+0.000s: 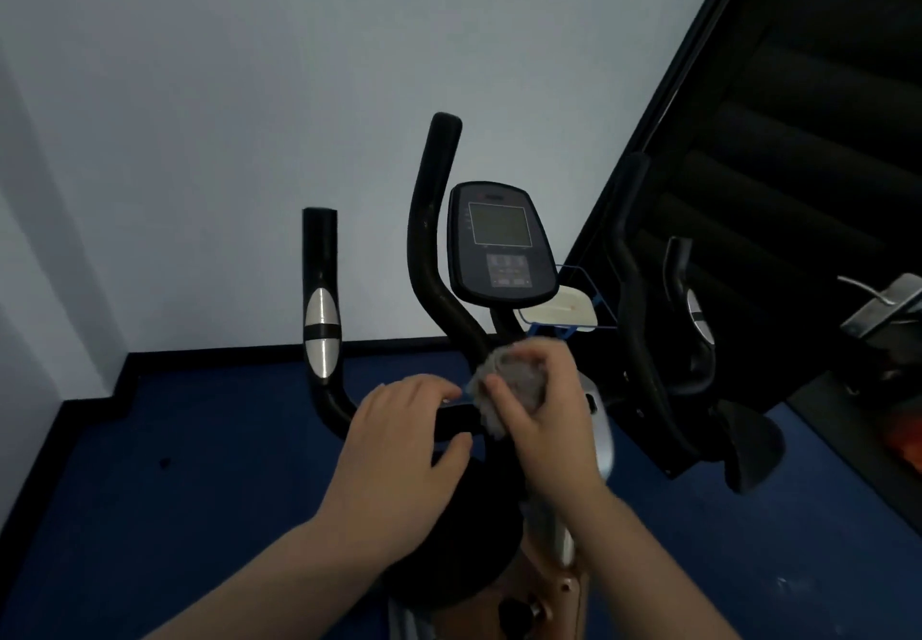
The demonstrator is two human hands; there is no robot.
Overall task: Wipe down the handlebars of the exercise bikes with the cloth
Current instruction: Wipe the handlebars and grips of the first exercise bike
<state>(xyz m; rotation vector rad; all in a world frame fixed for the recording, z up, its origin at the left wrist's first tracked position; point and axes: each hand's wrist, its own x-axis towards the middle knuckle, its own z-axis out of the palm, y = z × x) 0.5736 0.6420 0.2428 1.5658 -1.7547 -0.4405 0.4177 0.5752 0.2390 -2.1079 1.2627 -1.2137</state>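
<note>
An exercise bike stands before me with black handlebars: a left upright grip [321,290] with silver sensor plates, a curved inner bar [430,235], and matching bars on the right [643,320]. My left hand [399,445] grips the horizontal handlebar section [456,421] near the centre. My right hand [544,410] holds a crumpled grey cloth [509,375] pressed around the bar where the curved inner bar meets the stem. The console [501,243] sits dark above my hands.
A pale wall rises behind the bike, and blue floor [209,465] spreads below. A dark panel [808,140] leans at the right. A white item in a blue wire holder [564,312] hangs beside the console. Metal equipment [883,312] sits at the far right.
</note>
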